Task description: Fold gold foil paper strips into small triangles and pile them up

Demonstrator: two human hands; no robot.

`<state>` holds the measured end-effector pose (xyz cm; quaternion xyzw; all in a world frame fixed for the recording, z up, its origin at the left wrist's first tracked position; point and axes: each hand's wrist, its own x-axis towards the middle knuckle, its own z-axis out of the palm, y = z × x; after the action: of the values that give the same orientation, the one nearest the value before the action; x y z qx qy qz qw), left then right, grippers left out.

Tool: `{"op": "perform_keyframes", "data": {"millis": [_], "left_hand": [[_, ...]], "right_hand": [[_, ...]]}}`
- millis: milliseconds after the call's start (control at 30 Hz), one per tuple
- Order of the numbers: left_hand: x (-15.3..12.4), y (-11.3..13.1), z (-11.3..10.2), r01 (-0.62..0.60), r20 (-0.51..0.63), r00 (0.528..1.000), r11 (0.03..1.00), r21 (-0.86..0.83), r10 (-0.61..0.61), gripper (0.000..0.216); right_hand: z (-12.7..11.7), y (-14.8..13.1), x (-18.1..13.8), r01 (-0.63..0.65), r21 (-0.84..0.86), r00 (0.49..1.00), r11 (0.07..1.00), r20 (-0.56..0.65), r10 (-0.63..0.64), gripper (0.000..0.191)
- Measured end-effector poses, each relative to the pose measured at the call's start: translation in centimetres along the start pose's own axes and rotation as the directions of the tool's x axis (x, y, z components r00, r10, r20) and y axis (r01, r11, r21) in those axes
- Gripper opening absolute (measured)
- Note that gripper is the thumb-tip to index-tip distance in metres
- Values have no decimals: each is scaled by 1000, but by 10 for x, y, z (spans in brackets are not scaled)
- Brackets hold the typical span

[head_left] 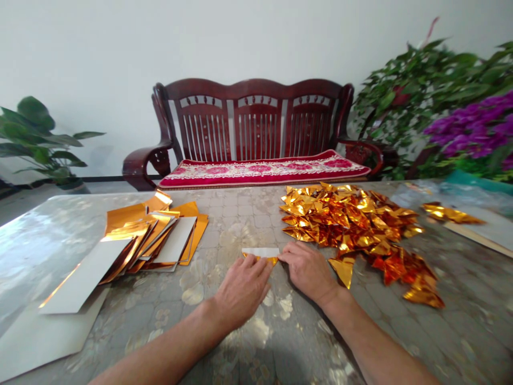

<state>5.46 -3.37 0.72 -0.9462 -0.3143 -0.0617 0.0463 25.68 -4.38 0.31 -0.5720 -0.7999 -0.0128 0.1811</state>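
A small sheet of gold foil paper point(261, 251) lies on the table in front of me, partly folded. Its white back shows as a strip along the far side, with gold along the near edge. My left hand point(243, 289) holds the near edge down, fingers together on the fold. At the right end of the sheet, my right hand point(306, 271) is closed, thumb and forefinger pinching the corner. The fingers hide part of the paper. Just right of that hand lies a folded gold foil piece point(343, 271), beside a large heap of similar folded foil pieces point(344, 214).
On the left is a loose stack of flat gold foil sheets point(158, 232), some white side up. The patterned table point(168, 321) extends around my arms. Beyond stand a wooden bench point(256, 123), a potted plant point(44, 141) and purple flowers point(473, 128).
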Motion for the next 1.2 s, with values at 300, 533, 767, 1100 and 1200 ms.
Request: {"op": "perform_keyframes", "data": {"millis": [300, 533, 767, 1100, 1200], "left_hand": [[1, 3, 0, 12, -13, 1000, 999, 30, -11, 31], [2, 3, 3, 12, 2, 1000, 999, 37, -12, 24], [2, 4, 4, 27, 20, 999, 999, 46, -28, 21], [12, 19, -1, 165, 64, 983, 981, 100, -171, 15], [12, 11, -5, 215, 110, 969, 973, 78, -223, 17]], "right_hand": [[6, 6, -3, -108, 75, 985, 991, -126, 117, 38], [4, -2, -2, 44, 50, 997, 998, -62, -41, 33], [8, 8, -2, -115, -1, 987, 993, -113, 115, 30], [16, 2, 4, -247, 200, 943, 948, -175, 283, 33], [16, 3, 4, -256, 254, 933, 933, -187, 307, 34]]}}
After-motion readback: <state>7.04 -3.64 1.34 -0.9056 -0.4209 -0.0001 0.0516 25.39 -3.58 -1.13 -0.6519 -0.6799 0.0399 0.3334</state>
